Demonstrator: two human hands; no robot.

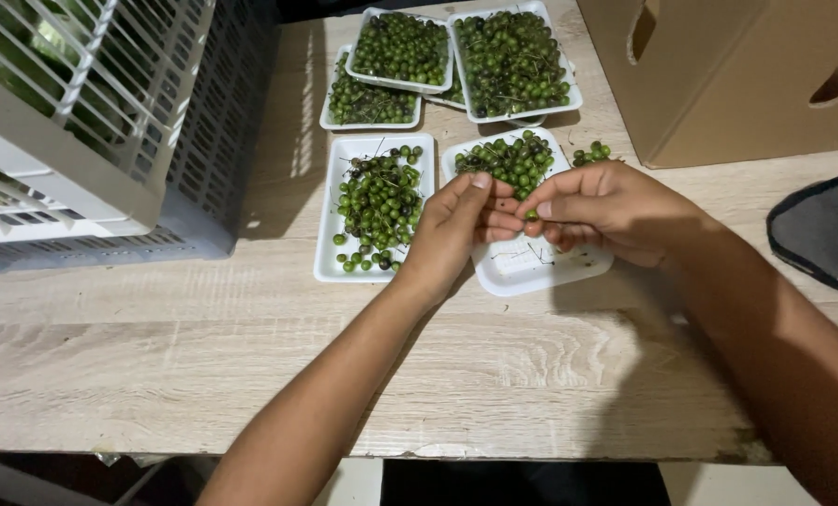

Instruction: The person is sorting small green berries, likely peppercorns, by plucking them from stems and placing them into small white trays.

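My left hand [456, 230] and my right hand [601, 208] meet over a white foam tray [531, 267] that holds small green berries [512, 159] at its far end and loose stems near its front. The fingertips of both hands pinch a single green berry [530, 215] between them. Just left of that tray lies a second white tray [330, 253] with more green berries [379, 201] and thin stems.
Three fuller trays of berries [511, 61] are stacked at the back of the wooden table [250, 356]. A grey and white plastic crate [91, 131] stands at left, a cardboard box [747, 75] at back right, a dark object [826, 230] at the right edge.
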